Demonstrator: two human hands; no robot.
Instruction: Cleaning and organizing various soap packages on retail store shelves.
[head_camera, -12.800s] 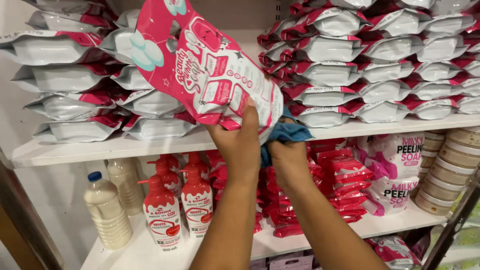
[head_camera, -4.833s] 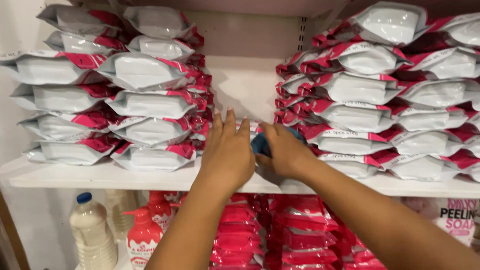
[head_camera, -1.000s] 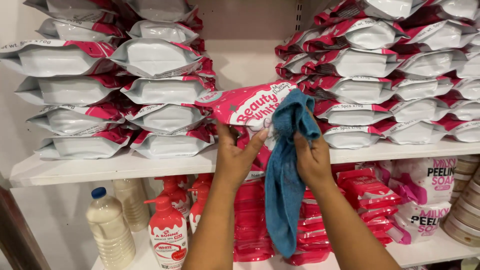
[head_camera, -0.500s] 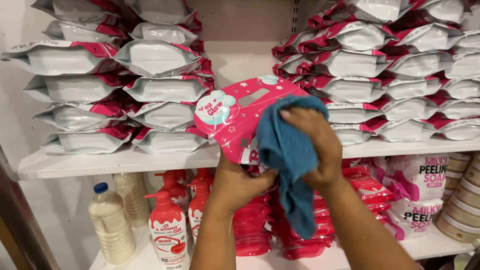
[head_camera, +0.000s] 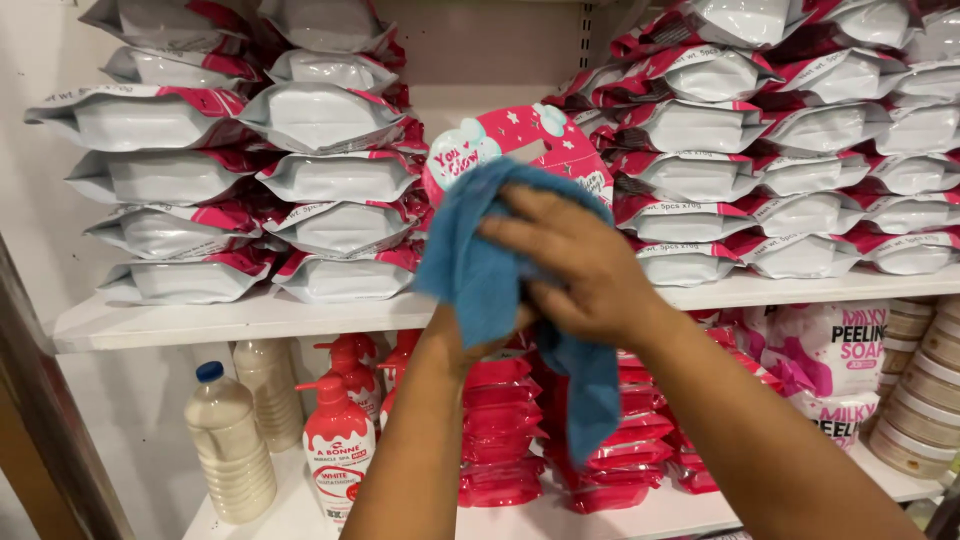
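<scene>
At frame centre, the right hand presses a blue cloth flat against the upright pink packet; the left hand grips the packet from below, mostly hidden.

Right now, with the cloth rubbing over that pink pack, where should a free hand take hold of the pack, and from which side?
Grip the pink pack at its top edge, coming from above. That rim is the only part showing: the blue cloth and the right hand cover its face, and the left hand, mostly hidden, seems to hold it from below. The edge looks flat and thin, so a pinch should do.
</scene>
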